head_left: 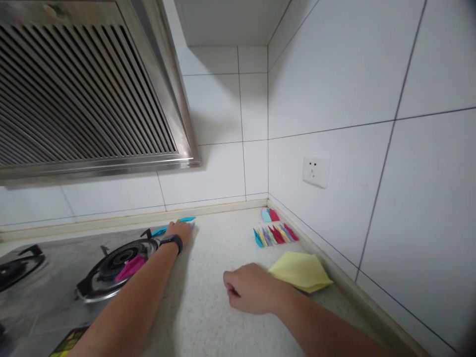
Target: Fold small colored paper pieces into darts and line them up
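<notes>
My left hand [179,232], with a dark band on its wrist, reaches to the far edge of the stove, among blue folded papers [187,218]. Its fingertips are mostly hidden, so I cannot tell whether they grip a paper. A bit of lilac paper shows beside them. My right hand [251,288] is curled in a loose fist above the counter, with nothing visible in it. Just right of it lies a yellow paper [301,270]. Beyond stands a row of several small coloured folded papers [275,235], and behind them a light-blue and red pair [269,214].
On the left is a gas stove [67,277] with burners; a magenta folded paper [130,267] lies on the nearer burner [98,293]. A metal range hood [92,89] overhangs it. The tiled right wall carries a socket [316,170]. The pale counter [211,327] runs to the corner.
</notes>
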`<state>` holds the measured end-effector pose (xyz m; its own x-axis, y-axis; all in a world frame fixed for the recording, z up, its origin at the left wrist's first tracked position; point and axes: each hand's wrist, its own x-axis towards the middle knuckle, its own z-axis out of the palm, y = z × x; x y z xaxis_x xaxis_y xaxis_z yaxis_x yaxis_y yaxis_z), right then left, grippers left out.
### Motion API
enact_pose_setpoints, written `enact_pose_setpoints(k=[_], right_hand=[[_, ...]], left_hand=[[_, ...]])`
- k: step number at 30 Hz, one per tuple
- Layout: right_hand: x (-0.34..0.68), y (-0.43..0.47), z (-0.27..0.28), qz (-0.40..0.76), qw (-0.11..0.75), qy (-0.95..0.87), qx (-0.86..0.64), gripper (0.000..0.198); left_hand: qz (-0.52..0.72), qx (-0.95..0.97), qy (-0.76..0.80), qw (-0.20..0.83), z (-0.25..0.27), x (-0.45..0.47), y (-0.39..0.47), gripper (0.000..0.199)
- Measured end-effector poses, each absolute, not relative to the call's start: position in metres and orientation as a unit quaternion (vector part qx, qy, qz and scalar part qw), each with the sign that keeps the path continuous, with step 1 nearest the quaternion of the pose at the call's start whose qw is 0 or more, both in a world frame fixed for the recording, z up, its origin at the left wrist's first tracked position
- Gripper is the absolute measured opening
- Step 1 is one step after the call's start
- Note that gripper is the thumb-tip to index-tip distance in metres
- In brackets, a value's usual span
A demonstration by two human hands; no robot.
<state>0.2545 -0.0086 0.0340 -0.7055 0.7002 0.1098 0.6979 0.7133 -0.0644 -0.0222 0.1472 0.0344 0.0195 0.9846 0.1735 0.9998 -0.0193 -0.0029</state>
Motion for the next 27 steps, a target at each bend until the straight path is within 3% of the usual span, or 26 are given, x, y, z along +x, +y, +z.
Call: enact_pose_setpoints(k=[9,14,15,18,27], right_hand=[[0.255,-0.003,0.028,0.079,0.103,-0.907,-0.401,0.014],[0.248,0.005,0.024,0.277,0.271,-0.818,-0.426,0.013],[0.246,0.006,0.023,0.319,0.303,-0.794,-0.419,0.014],[0.243,0.008,0.019,0.403,0.351,-0.745,-0.398,0.016],[0.249,0.015,0.001,0.449,0.375,-0.683,-0.438,0.025]], left_hand=[[-0.201,-0.713,-0.669,-0.063,0.054,0.0,0.119,0.024],[-0.284,-0.734,-0.588,-0.187,0.041,0.037,0.052,0.031],[-0.336,-0.724,-0.548,-0.249,0.036,0.042,0.038,0.032],[-0.403,-0.683,-0.498,-0.351,0.021,0.051,0.009,0.026],[-0.41,-0.684,-0.447,-0.406,-0.002,0.057,0.0,0.021]])
